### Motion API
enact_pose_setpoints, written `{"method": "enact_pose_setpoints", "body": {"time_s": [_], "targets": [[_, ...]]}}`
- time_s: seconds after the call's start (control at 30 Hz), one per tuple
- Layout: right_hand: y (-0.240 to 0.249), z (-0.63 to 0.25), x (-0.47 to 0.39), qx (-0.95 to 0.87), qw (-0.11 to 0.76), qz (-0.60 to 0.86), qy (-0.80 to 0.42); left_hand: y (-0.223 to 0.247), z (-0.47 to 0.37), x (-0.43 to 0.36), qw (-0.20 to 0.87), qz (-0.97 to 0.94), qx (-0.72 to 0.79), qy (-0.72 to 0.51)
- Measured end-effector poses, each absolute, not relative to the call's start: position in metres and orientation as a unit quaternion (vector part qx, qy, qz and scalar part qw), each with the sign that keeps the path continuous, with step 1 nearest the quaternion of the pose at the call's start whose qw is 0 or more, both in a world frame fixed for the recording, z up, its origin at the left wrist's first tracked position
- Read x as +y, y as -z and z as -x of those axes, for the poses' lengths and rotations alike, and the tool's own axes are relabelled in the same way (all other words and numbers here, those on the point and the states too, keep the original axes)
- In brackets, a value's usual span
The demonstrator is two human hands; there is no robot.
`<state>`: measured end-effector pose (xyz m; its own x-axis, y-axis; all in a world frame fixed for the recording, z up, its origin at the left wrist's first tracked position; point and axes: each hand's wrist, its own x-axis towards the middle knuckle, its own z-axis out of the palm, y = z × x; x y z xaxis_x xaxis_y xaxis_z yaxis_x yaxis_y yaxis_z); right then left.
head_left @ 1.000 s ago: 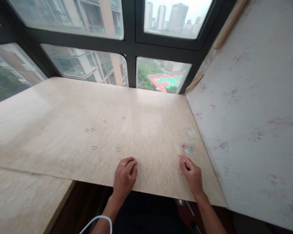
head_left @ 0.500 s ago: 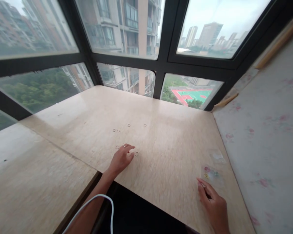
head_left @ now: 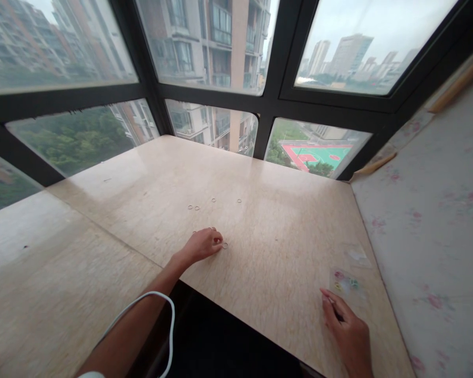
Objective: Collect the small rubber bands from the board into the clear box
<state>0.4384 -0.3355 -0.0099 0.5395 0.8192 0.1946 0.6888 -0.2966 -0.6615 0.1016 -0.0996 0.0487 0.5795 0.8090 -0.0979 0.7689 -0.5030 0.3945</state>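
Observation:
On the pale marble-look surface (head_left: 260,273), my left hand (head_left: 203,244) is closed, thumb and fingertips together at a thin ring (head_left: 225,245). Another ring is mostly hidden behind that hand. Farther back lie two rings side by side (head_left: 193,208), a single ring (head_left: 213,200) and another one (head_left: 239,200). My right hand (head_left: 347,325) is at the lower right with thumb and forefinger pinched; what they hold, if anything, is too small to name. Just beyond it is a clear plastic bag (head_left: 349,283) with small pink, yellow and green pieces.
A second clear packet (head_left: 357,255) lies behind the bag near the floral wall (head_left: 429,252). Dark window frames (head_left: 268,105) border the back. A white cable (head_left: 172,320) loops by my left forearm. A dark gap is below the surface's front edge.
The view has shifted slightly. My left hand has moved a little right, its fingers closing at the ring by its fingertips. My right hand stays pinched near the bag.

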Motion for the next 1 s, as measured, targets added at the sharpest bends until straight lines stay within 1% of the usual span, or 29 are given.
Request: {"method": "enact_pose_setpoints", "body": {"time_s": [0.13,0.4,0.57,0.7,0.73,0.8,0.9,1.0], "targets": [[0.007,-0.436,-0.336,-0.472,0.351,0.804,-0.091,-0.053,-0.111,-0.102,0.194,-0.866,0.46,-0.029],[0.008,-0.435,-0.335,-0.462,0.36,0.804,-0.102,-0.062,-0.13,-0.1,0.121,-0.872,0.472,0.046],[0.009,-0.437,-0.336,-0.458,0.366,0.802,-0.113,-0.068,-0.137,-0.097,0.121,-0.867,0.477,0.081],[0.008,-0.437,-0.336,-0.462,0.377,0.795,-0.115,-0.068,-0.134,-0.093,0.14,-0.867,0.472,0.076],[0.008,-0.437,-0.336,-0.462,0.383,0.791,-0.116,-0.066,-0.132,-0.093,0.164,-0.865,0.469,0.061],[0.008,-0.436,-0.336,-0.46,0.396,0.786,-0.12,-0.064,-0.129,-0.093,0.249,-0.847,0.469,0.004],[0.009,-0.436,-0.336,-0.458,0.407,0.779,-0.13,-0.061,-0.128,-0.099,0.432,-0.759,0.474,-0.114],[0.009,-0.436,-0.336,-0.464,0.41,0.774,-0.132,-0.06,-0.137,-0.108,0.597,-0.635,0.432,-0.232]]}}
